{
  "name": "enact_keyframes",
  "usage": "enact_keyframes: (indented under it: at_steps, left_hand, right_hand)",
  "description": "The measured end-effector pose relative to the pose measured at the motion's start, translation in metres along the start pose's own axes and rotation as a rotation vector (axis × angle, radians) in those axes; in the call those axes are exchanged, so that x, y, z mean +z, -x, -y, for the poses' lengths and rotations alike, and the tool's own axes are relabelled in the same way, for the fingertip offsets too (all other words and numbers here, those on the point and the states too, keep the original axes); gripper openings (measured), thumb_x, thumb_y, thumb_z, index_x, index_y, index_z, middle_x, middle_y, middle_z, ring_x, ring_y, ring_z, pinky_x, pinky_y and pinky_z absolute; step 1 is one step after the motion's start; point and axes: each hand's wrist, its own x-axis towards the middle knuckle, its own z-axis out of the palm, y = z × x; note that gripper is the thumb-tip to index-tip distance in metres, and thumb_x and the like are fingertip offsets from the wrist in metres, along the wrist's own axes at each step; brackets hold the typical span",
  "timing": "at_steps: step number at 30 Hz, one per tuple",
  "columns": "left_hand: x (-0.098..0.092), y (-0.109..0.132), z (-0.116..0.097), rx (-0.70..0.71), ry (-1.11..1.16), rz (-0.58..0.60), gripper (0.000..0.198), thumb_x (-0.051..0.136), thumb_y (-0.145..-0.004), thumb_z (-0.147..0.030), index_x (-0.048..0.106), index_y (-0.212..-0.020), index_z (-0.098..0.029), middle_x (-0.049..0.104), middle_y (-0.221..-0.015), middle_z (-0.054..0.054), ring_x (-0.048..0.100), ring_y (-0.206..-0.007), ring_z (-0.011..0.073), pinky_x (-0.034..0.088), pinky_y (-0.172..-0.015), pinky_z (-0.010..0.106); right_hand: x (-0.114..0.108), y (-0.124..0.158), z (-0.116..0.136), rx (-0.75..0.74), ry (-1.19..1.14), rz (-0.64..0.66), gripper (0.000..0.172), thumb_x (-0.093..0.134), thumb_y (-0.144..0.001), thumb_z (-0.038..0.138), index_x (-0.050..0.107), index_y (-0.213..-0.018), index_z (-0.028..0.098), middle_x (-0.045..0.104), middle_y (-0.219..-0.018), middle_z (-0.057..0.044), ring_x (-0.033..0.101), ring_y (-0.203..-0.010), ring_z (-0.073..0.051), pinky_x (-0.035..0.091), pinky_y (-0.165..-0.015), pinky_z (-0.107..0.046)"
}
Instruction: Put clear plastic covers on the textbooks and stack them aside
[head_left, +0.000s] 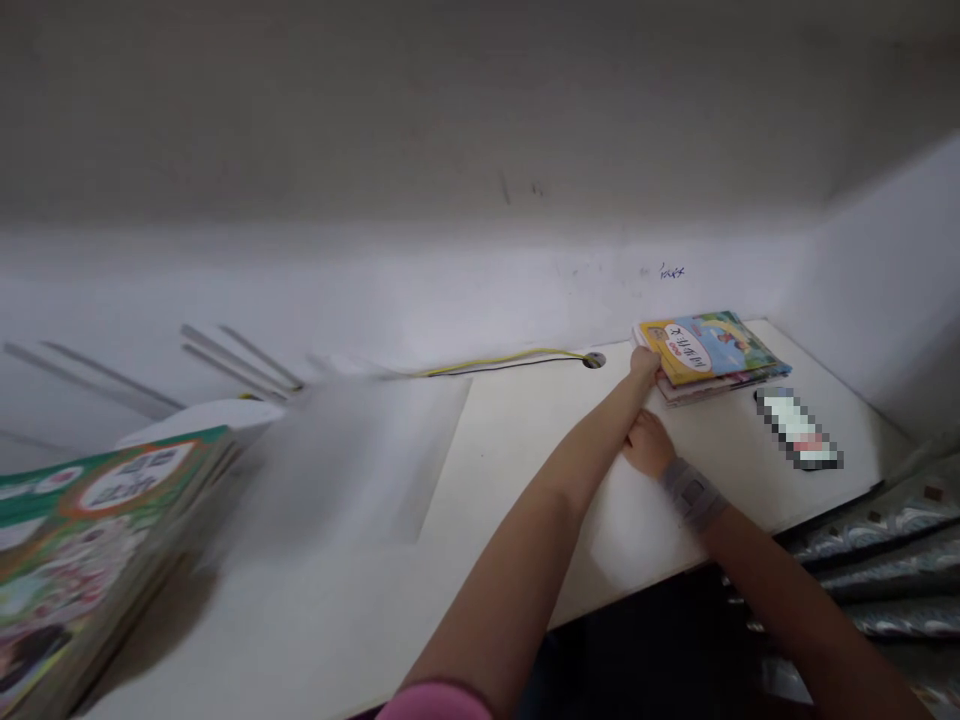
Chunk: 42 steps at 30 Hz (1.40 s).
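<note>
While the left hand [645, 364] sits at the near corner of a stack of picture books [709, 350], its fingers are pressed to the edge, but whether they actually clamp the stack is hard to make out. The stack lies towards the far right of a white desk [847, 440], top cover yellow and blue. The right hand [649, 445] lies on the desk just below the left forearm, wearing a grey wrist band [691, 493]; nothing visible in it, finger curl unclear. A pixelated object [799, 430] sits right of the stack, obscured, can't tell what it is. A yellow and black cable [502, 362] runs along the back edge into a round desk grommet [594, 360]. Bottom left, a thick pile of books [90, 560] with a green cover is cut off by the frame and blurred. A pale smeared shape [337, 460] stands between that pile and the arms, too blurred to identify. A pink sleeve [433, 703] shows at the bottom edge. Patterned fabric [892, 570] hangs lower right, partly cut off.
</note>
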Motion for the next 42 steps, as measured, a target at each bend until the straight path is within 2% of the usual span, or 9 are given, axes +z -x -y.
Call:
enact_keyframes:
  at_steps: [5, 9, 12, 16, 20, 23, 28, 37, 42]
  left_hand:
    - [-0.012, 0.014, -0.015, 0.157, -0.215, -0.043, 0.037, 0.054, -0.087, -0.035, 0.053, -0.118, -0.015, 0.056, -0.118, 0.009, 0.057, -0.101, 0.0208, 0.049, -0.084, 0.043]
    - [-0.049, 0.050, -0.032, 0.366, -0.400, -0.069, 0.032, 0.049, -0.089, -0.030, 0.058, -0.112, -0.010, 0.057, -0.121, 0.017, 0.051, -0.114, 0.0240, 0.039, -0.099, 0.040]
    - [-0.102, 0.102, -0.026, 0.509, -0.535, -0.025, 0.027, 0.054, -0.084, -0.024, 0.062, -0.108, -0.016, 0.061, -0.121, 0.010, 0.052, -0.115, 0.0211, 0.036, -0.102, 0.033]
    - [-0.200, 0.185, 0.013, 0.572, -0.792, -0.090, 0.021, 0.053, -0.082, -0.024, 0.068, -0.095, -0.019, 0.066, -0.110, 0.009, 0.055, -0.109, 0.0232, 0.038, -0.100, 0.037]
    - [-0.293, 0.250, 0.059, 0.410, -1.202, -0.524, 0.028, 0.045, -0.084, -0.021, 0.065, -0.103, -0.018, 0.062, -0.116, 0.013, 0.053, -0.112, 0.0275, 0.039, -0.098, 0.042]
    - [-0.332, 0.275, 0.084, 0.224, -1.299, -0.692, 0.038, 0.048, -0.082, -0.024, 0.058, -0.116, -0.011, 0.055, -0.126, 0.019, 0.051, -0.116, 0.0309, 0.039, -0.099, 0.044]
    - [-0.345, 0.285, 0.102, 0.138, -1.316, -0.692, 0.037, 0.042, -0.083, -0.022, 0.059, -0.114, -0.011, 0.063, -0.113, 0.014, 0.060, -0.102, 0.0230, 0.044, -0.090, 0.033]
    - [-0.341, 0.294, 0.084, 0.053, -1.275, -0.768, 0.033, 0.034, -0.087, -0.021, 0.065, -0.084, -0.012, 0.065, -0.093, 0.016, 0.064, -0.083, 0.0232, 0.046, -0.073, 0.032]
    - [-0.310, 0.297, 0.068, 0.080, -1.200, -0.786, 0.026, 0.038, -0.086, -0.021, 0.057, -0.101, -0.014, 0.068, -0.091, 0.013, 0.065, -0.081, 0.0220, 0.046, -0.070, 0.030]
  right_hand:
    - [0.002, 0.001, -0.005, -0.034, -0.025, -0.033, 0.020, 0.050, -0.082, 0.019, 0.064, -0.096, 0.017, 0.063, -0.102, -0.012, 0.054, -0.101, -0.023, 0.042, -0.090, -0.037]
    - [0.004, 0.003, -0.010, -0.084, -0.055, -0.058, 0.029, 0.045, -0.085, 0.020, 0.061, -0.109, 0.019, 0.059, -0.117, -0.011, 0.051, -0.110, -0.022, 0.041, -0.095, -0.037]
    - [0.006, 0.003, -0.014, -0.114, -0.062, -0.071, 0.032, 0.043, -0.086, 0.021, 0.060, -0.112, 0.017, 0.058, -0.120, -0.012, 0.050, -0.113, -0.023, 0.040, -0.097, -0.038]
    - [0.009, 0.004, -0.016, -0.141, -0.060, -0.082, 0.033, 0.041, -0.086, 0.021, 0.060, -0.112, 0.016, 0.058, -0.120, -0.014, 0.051, -0.113, -0.023, 0.041, -0.097, -0.039]
    - [0.012, 0.006, -0.017, -0.146, -0.065, -0.100, 0.034, 0.040, -0.085, 0.021, 0.061, -0.111, 0.015, 0.059, -0.119, -0.015, 0.052, -0.112, -0.025, 0.041, -0.097, -0.041]
    - [0.014, 0.007, -0.019, -0.151, -0.081, -0.110, 0.035, 0.039, -0.086, 0.022, 0.062, -0.111, 0.013, 0.059, -0.117, -0.017, 0.052, -0.112, -0.026, 0.041, -0.097, -0.042]
    - [0.014, 0.011, -0.023, -0.170, -0.103, -0.107, 0.036, 0.039, -0.086, 0.026, 0.062, -0.111, 0.014, 0.059, -0.119, -0.016, 0.053, -0.112, -0.026, 0.042, -0.097, -0.043]
    - [0.005, 0.009, -0.028, -0.168, -0.097, -0.115, 0.035, 0.039, -0.086, 0.026, 0.064, -0.106, 0.013, 0.061, -0.116, -0.016, 0.055, -0.110, -0.027, 0.045, -0.094, -0.046]
    - [-0.009, 0.023, 0.030, -0.196, -0.173, -0.175, 0.041, 0.043, -0.088, 0.032, 0.054, -0.122, 0.013, 0.059, -0.120, -0.016, 0.052, -0.115, -0.028, 0.040, -0.099, -0.049]
